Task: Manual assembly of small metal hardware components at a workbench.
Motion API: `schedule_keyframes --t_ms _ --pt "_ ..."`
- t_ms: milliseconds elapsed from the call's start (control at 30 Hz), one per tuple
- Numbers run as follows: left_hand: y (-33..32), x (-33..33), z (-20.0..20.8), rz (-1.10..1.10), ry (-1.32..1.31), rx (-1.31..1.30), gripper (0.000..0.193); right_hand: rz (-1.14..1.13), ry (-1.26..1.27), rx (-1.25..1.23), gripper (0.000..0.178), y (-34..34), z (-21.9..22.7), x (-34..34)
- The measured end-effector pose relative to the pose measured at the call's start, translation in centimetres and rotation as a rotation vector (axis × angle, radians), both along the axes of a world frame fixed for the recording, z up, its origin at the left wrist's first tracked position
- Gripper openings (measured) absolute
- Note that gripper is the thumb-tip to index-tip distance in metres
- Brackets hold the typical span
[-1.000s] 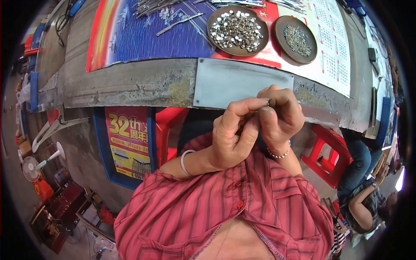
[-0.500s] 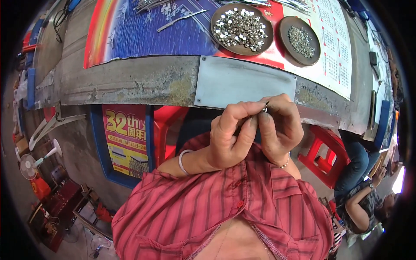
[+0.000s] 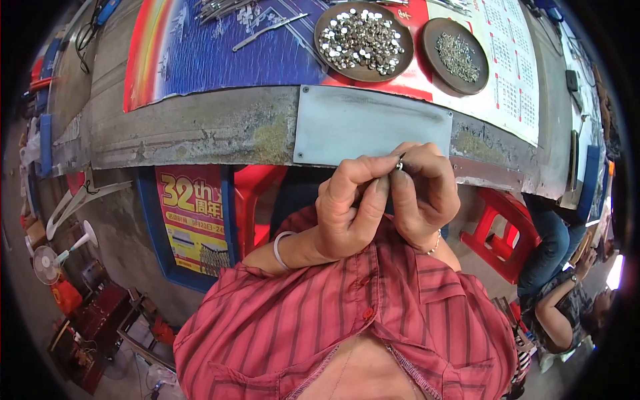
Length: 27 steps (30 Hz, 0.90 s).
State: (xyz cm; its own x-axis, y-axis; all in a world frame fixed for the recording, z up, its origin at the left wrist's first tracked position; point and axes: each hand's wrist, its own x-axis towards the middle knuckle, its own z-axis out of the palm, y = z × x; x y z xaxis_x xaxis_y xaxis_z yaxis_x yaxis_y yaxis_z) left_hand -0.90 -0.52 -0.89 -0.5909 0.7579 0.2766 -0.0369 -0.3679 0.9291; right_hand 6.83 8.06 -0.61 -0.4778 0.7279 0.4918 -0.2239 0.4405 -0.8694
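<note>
My left hand (image 3: 350, 210) and my right hand (image 3: 427, 193) meet in front of the table edge, their fingertips almost touching. Both are closed in a pinch around a tiny shiny metal piece (image 3: 400, 165), whose exact kind is too small to tell. Fingers cover most of it. Just beyond the hands, a pale grey metal plate (image 3: 367, 127) is screwed to the table edge. Farther back lies a brown round dish (image 3: 327, 57) heaped with small shiny metal discs (image 3: 363, 41). To its right, a smaller brown dish (image 3: 430, 57) holds thin little metal parts (image 3: 457, 58).
A slim metal tool (image 3: 270, 32) lies on the blue printed sheet (image 3: 220, 60) at the back left, near more loose metal pieces. Red plastic stools (image 3: 500, 233) stand under the table. At the far right sits another person (image 3: 557, 313). A white fan (image 3: 45, 265) is at the left.
The table and dishes sit slightly farther left and up in the picture. Both hands keep their pinch at the same spot before the edge, with a little more of the metal piece showing.
</note>
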Motion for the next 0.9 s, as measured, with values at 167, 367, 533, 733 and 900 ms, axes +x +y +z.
schedule_keyframes --t_ms 167,367,533,733,900 --pt "0.0 0.0 -0.1 0.032 0.013 -0.017 0.021 -0.073 -0.109 0.183 0.012 -0.1 -0.5 -0.2" --pt "0.1 -0.1 -0.4 0.010 -0.003 -0.030 0.021 -0.176 -0.248 0.113 0.010 -1.4 0.1 -0.1" --pt "-0.7 0.0 -0.1 -0.094 -0.227 -0.074 0.024 0.130 -0.114 -0.687 0.012 -0.3 2.2 0.7" --pt "-0.7 -1.6 1.8 -0.214 -0.372 -0.074 0.030 0.050 -0.217 -0.035 0.011 -0.8 1.1 0.1" --pt "-1.3 -1.9 0.8 -0.188 -0.284 -0.070 0.032 -0.049 -0.250 0.259 0.012 -1.1 -0.4 -1.0"
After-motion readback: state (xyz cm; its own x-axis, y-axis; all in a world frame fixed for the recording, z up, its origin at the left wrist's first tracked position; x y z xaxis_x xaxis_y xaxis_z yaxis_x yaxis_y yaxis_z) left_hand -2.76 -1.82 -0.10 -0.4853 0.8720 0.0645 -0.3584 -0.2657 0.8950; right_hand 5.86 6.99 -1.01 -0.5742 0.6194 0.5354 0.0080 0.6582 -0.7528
